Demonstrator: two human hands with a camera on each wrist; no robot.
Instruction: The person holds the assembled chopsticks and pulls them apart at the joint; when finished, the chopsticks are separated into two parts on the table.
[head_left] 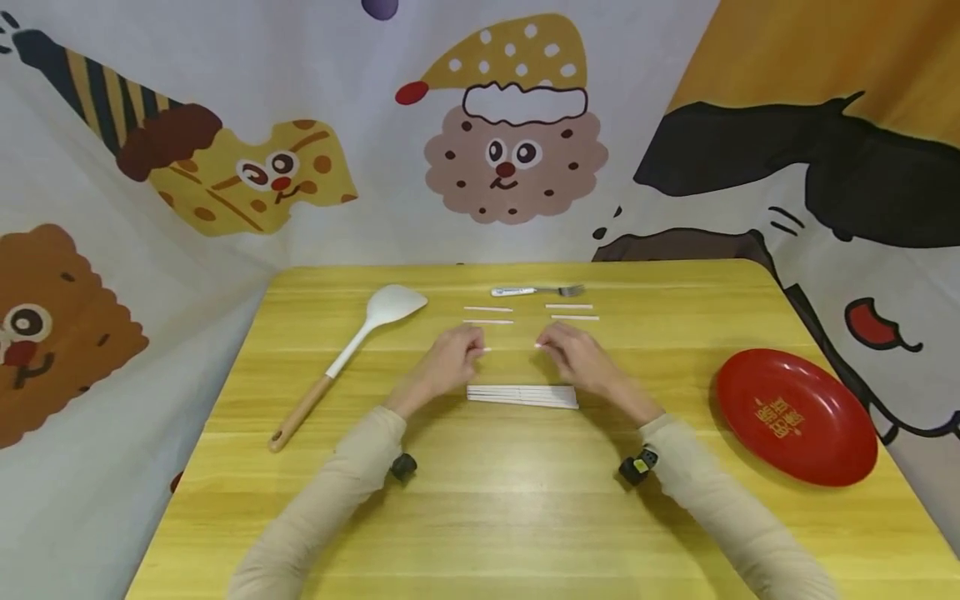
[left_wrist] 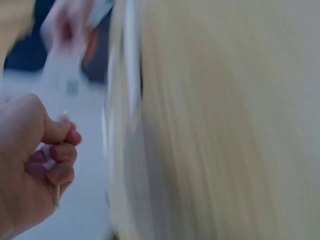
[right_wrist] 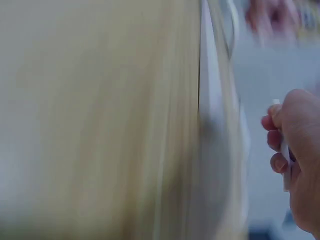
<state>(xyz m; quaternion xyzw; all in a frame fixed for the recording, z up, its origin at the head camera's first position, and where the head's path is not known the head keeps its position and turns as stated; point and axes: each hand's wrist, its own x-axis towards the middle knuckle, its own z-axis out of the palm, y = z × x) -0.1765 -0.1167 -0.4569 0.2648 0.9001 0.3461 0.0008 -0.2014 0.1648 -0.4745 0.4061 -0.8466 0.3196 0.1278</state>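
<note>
My left hand [head_left: 450, 360] is above the table, its fingers curled round a short white stick [left_wrist: 56, 196] whose ends poke out in the left wrist view. Opposite it, my right hand [head_left: 581, 358] holds another short white stick [right_wrist: 286, 175] in curled fingers. Between and just below the hands lies a row of longer white sticks [head_left: 521, 396], side by side. Beyond the hands, two short white sticks [head_left: 488, 315] lie at the left and two more [head_left: 572, 312] at the right.
A fork [head_left: 525, 292] lies near the far edge of the wooden table [head_left: 510, 517]. To the left is a white spatula [head_left: 352, 342] with a wooden handle. A red oval plate [head_left: 825, 417] stands at the right. Behind hangs a printed cloth [head_left: 337, 75].
</note>
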